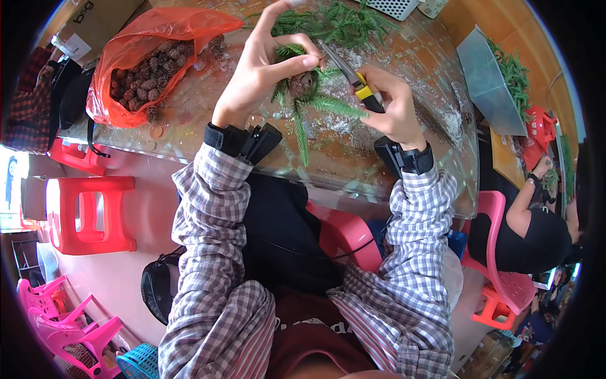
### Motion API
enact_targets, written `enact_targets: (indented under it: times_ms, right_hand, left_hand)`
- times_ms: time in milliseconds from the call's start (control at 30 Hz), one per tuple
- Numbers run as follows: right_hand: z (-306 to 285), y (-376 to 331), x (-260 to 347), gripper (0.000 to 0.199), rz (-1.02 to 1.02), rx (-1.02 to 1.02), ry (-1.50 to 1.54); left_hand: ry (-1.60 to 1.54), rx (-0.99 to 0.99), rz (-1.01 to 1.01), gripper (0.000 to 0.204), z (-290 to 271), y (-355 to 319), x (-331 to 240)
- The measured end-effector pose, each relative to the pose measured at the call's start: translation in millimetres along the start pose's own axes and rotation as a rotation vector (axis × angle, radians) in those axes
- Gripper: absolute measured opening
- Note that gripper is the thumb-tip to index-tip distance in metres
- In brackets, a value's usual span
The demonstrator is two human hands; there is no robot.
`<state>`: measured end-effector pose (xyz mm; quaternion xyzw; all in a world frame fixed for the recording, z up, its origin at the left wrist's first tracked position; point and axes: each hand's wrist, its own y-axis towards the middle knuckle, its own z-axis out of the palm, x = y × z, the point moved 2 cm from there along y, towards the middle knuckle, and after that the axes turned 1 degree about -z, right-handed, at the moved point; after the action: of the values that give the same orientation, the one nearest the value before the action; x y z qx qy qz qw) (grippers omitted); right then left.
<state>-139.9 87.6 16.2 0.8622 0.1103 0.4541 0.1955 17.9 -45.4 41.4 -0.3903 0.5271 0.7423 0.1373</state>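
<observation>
My left hand (254, 71) pinches an artificial pine sprig (334, 106) between thumb and fingers, over the table. A brown pine cone (302, 84) sits in the middle of the sprig, whose green branches spread outward and down. Held in my right hand (399, 106) is a pair of long-nose pliers (364, 92) with yellow and black handles. Its metal jaws point up and left, with their tips close to my left fingers, above the cone. Whether the jaws grip anything is too small to tell.
White flakes dust the worn table (353, 165). More green sprigs (341, 24) lie beyond my hands. A red plastic bag (101, 95) of pine cones is at the left. A bin (489, 82) with greenery stands right, near another person (530, 230). Red stools (95, 218) stand left.
</observation>
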Motion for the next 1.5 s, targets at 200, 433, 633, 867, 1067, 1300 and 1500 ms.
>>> enact_targets:
  times_ms: [200,433,633,867,1067,1300,1500]
  right_hand:
    - [6,0,-4,0.019,0.185,-0.123,-0.201]
    - [2,0,-10,0.02,0.166,-0.109,-0.237]
    - [-7,0,-8,0.018,-0.027,0.029,-0.076]
    - [0,2,0,0.019,-0.018,0.148,0.007]
    - [3,-3,-20,0.023,0.244,0.002,0.021]
    - [-4,-1,-16,0.023,0.191,-0.046,-0.112]
    - [-4,1,-10,0.022,0.021,-0.035,-0.2]
  left_hand:
    - [1.594,0.059,0.297,0.053,29,-16,-10]
    - [1.023,-0.106,0.016,0.063,18,-14,-5]
    - [0.236,-0.137,-0.308,0.063,8,-10,-14]
    - [0.136,0.533,0.445,0.061,-16,2,17]
    - [0.648,-0.108,-0.164,0.059,23,-8,-19]
    - [0.64,-0.131,-0.308,0.062,24,-4,-30]
    - [0.549,-0.181,-0.372,0.063,10,-3,-25]
